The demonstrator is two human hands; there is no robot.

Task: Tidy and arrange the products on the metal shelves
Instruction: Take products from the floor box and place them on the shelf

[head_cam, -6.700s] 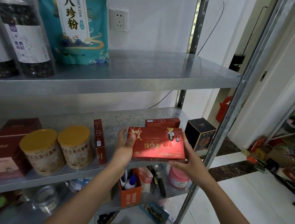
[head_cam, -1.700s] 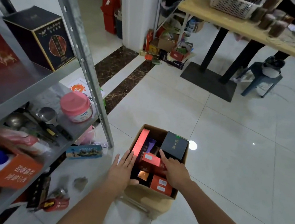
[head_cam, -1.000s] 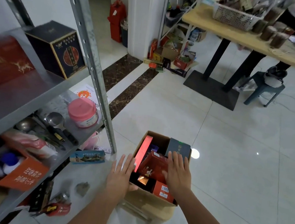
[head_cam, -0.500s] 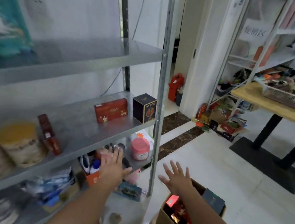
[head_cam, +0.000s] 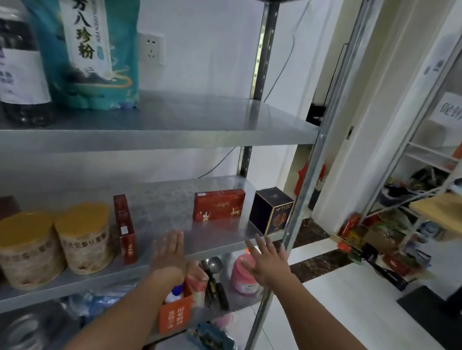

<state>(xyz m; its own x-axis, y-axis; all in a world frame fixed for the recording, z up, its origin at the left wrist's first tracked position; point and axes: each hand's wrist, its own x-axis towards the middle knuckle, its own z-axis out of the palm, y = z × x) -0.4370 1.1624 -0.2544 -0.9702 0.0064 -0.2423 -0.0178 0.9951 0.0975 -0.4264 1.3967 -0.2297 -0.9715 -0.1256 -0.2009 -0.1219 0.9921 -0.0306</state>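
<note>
Red box (head_cam: 218, 204) | mid-shelf, beyond both hands | fingers (head_cam: 172, 240) spread wide, holding nothing

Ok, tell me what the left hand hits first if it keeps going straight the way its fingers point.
The left hand, open and empty, points up and back over the middle shelf. That stretch looks bare, so the red box is probably first, if anything; it sits slightly right of the line, and depth is unclear.

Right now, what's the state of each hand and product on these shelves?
left hand: open, empty
right hand: open, empty
red box: upright
dark box: upright
gold-lidded tins: upright, lids on
slim red box: on end
teal pouch: standing
</note>
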